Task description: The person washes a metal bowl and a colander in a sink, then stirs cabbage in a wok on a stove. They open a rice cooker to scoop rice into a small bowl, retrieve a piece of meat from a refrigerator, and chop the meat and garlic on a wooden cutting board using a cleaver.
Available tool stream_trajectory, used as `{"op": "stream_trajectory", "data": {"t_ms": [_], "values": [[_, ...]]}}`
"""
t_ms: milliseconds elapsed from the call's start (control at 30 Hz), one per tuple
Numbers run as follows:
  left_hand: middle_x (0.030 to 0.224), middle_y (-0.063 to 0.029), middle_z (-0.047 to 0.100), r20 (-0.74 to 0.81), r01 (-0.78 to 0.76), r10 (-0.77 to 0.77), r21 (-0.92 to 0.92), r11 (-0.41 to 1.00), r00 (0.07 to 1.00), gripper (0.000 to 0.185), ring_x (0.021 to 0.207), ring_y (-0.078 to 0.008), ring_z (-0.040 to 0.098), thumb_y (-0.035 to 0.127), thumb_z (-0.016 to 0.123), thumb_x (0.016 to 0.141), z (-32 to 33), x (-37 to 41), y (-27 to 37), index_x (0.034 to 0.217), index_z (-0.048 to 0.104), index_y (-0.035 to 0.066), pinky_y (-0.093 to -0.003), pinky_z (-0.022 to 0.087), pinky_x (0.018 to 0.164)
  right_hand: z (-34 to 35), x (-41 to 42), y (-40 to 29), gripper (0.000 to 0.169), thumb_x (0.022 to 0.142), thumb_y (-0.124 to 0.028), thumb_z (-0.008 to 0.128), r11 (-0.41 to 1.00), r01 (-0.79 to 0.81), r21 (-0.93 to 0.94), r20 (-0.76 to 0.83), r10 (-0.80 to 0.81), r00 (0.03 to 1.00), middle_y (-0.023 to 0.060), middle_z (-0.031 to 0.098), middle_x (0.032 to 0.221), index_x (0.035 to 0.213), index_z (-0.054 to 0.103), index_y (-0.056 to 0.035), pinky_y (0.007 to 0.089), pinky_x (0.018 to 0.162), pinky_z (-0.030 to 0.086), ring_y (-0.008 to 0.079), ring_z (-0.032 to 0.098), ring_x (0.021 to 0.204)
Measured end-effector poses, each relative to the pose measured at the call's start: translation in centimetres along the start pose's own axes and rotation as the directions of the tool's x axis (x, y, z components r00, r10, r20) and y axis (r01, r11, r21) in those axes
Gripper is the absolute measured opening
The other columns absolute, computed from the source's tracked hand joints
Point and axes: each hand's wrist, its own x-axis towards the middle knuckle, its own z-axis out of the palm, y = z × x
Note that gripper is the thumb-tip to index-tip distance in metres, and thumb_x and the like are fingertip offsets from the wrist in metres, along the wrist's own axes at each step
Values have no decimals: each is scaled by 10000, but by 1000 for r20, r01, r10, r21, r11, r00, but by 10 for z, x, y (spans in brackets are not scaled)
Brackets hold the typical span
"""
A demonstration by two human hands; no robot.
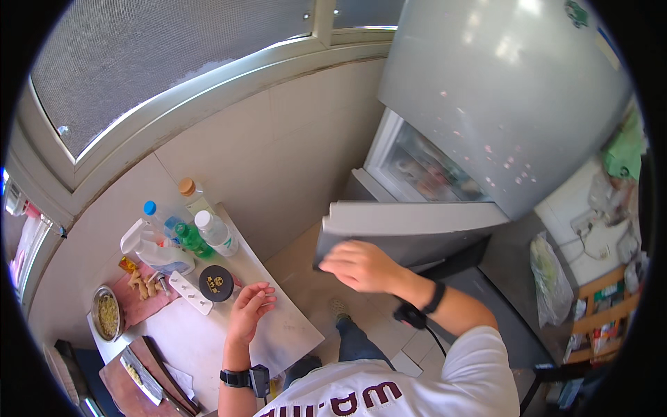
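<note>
My right hand (pixel 359 266), blurred, is at the outer edge of a partly opened lower door (pixel 406 219) of a grey refrigerator (pixel 469 104). Its fingers are curled; whether they grip the door or only rest against it is unclear. Behind the door, a frosted freezer compartment (pixel 427 161) shows blurred contents. Over the white table (pixel 281 333), my left hand (pixel 252 307) holds nothing, its fingers loosely apart. Just left of it stands a jar with a black lid (pixel 216 283) that bears writing. Next to the jar lies a white power strip (pixel 190 293).
A spray bottle (pixel 161 253), a green bottle (pixel 193 240) and other plastic bottles stand by the wall. Ginger (pixel 145 286) lies on a pink cloth; a metal bowl (pixel 108 315) holds chopped food. A cleaver (pixel 143 375) rests on a cutting board (pixel 117 383). Bagged vegetables (pixel 550 281) are at right.
</note>
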Motion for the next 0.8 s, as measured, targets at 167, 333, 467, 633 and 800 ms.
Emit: {"op": "stream_trajectory", "data": {"t_ms": [167, 333, 467, 633, 800], "values": [[1081, -69, 622, 146, 67, -72, 42, 997, 987, 225, 932, -151, 617, 131, 505, 958, 3, 0, -9, 1165, 550, 55, -273, 500, 808, -77, -80, -102, 298, 763, -48, 631, 719, -667, -197, -362, 579, 731, 83, 609, 850, 1058, 615, -87, 352, 603, 495, 276, 586, 674], [1069, -68, 620, 337, 123, -142, 78, 989, 931, 226, 923, -149, 613, 133, 501, 962, 36, 12, -21, 1169, 551, 55, -270, 500, 808, -99, -180, -155, 587, 919, -319, 559, 188, -982, 2, -342, 923, 176, 224, 401, 1346, 1372, 355, -6, 380, 963, 412, 372, 487, 1165], [1084, -68, 612, 412, 172, -207, 121, 978, 887, 237, 942, -144, 601, 151, 513, 962, 49, 15, -32, 1177, 547, 55, -266, 494, 818, -107, -201, -181, 749, 897, -389, 587, 39, -996, -85, -276, 959, 61, 252, 368, 1407, 1419, 264, 40, 374, 1027, 364, 370, 428, 1266], [1097, -77, 608, 438, 192, -241, 154, 969, 866, 249, 954, -147, 596, 162, 512, 965, 57, 19, -36, 1186, 541, 51, -267, 491, 823, -148, -201, -190, 699, 861, -417, 599, -75, -975, -208, -104, 993, -54, 237, 466, 1333, 1374, 367, -3, 394, 969, 414, 374, 502, 1187], [1094, -76, 609, 394, 158, -208, 154, 975, 895, 249, 958, -148, 597, 157, 507, 964, 45, 19, -27, 1185, 539, 48, -266, 490, 822, -189, -173, -131, 403, 831, -372, 595, 133, -769, -625, -122, 957, 265, 158, 630, 1068, 1097, 623, -71, 432, 804, 493, 348, 605, 969]]}}
